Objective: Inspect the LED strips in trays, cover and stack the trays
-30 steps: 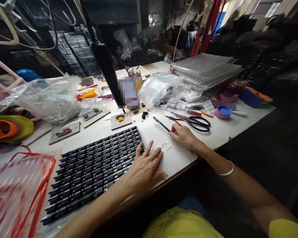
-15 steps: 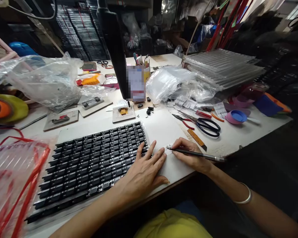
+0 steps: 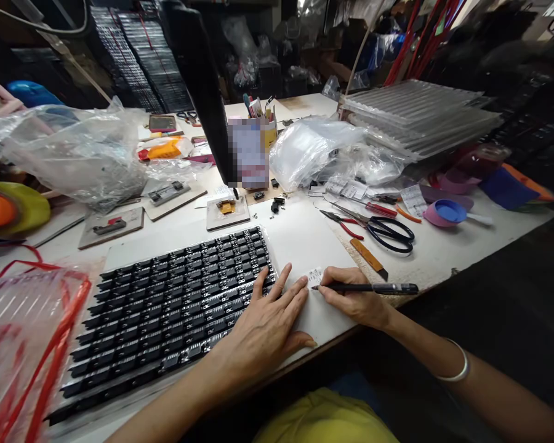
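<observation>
My right hand (image 3: 353,295) grips a black pen (image 3: 373,288), its tip down on a small white paper slip (image 3: 314,278) that bears dark marks. Fingers spread, my left hand (image 3: 272,317) lies flat, with its fingertips over the edge of a tray of black parts (image 3: 175,301) and beside the slip. Rows of small black parts with pale pins fill that tray. Part of the slip's left edge is close to my left fingers, and I cannot tell whether they press on it.
Right of my hands lie an orange cutter knife (image 3: 368,257), scissors (image 3: 390,234) and red-handled pliers (image 3: 344,224). Farther back are plastic bags (image 3: 318,154) and stacked clear trays (image 3: 415,117). A dark upright arm (image 3: 200,92) stands mid-table. Red straps (image 3: 62,332) lie at left.
The pen tip has moved slightly down the slip, and the pen now lies more level. My right fingers have curled in closer. My left hand stays in place; the view has shifted a little.
</observation>
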{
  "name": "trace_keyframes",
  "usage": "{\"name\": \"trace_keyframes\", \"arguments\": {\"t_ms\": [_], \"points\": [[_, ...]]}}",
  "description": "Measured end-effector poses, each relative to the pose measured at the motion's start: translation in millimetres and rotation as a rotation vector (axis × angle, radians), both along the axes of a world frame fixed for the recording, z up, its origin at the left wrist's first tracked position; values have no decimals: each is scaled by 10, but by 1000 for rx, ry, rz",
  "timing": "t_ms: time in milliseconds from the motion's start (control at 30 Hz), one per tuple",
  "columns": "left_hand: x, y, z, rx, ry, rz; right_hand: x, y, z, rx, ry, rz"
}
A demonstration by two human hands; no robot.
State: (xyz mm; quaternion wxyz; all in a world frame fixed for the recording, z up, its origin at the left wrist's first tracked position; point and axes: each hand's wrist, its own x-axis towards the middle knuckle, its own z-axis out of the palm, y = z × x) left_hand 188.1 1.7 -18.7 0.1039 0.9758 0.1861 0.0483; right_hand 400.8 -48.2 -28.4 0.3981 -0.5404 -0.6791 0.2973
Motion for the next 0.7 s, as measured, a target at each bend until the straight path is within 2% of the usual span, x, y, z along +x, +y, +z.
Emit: {"name": "trace_keyframes", "arguments": {"t_ms": [400,700], "points": [[21,-7,41,3,43,-2,16,1,-8,3,-45,53],[18,1,31,15,15,4,18,-1,4,-3,-44,22]]}}
